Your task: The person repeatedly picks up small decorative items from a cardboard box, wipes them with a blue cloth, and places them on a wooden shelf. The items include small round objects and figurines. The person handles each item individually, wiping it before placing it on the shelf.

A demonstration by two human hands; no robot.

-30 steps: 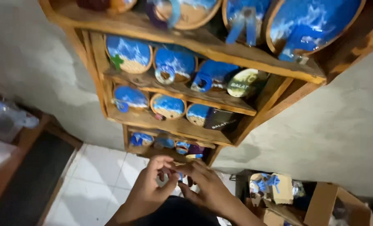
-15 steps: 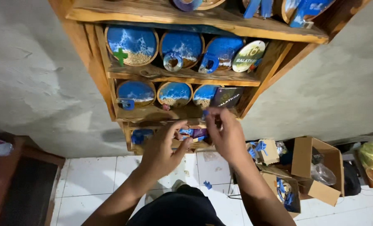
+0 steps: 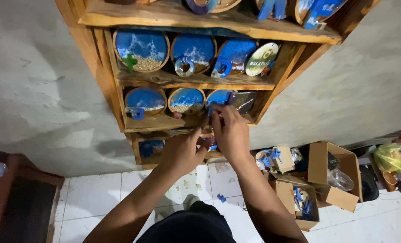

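Reaching from the white tiled floor (image 3: 119,189) upward: left hand (image 3: 182,150), fingers curled, grip unclear; right hand (image 3: 229,130) pinching a small blue piece (image 3: 211,109) at the wooden shelf (image 3: 164,122) edge; best steadied clear of round blue plaques (image 3: 186,100).

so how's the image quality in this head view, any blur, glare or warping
Head view: fairly sharp on the wooden shelf and the round blue plaques; left hand and right hand slightly soft; small highlights on the glossy plaques; the wide lens splays the shelf sides outward toward the top; the rack casts a soft shadow on the grey wall; the lower left corner is dim.
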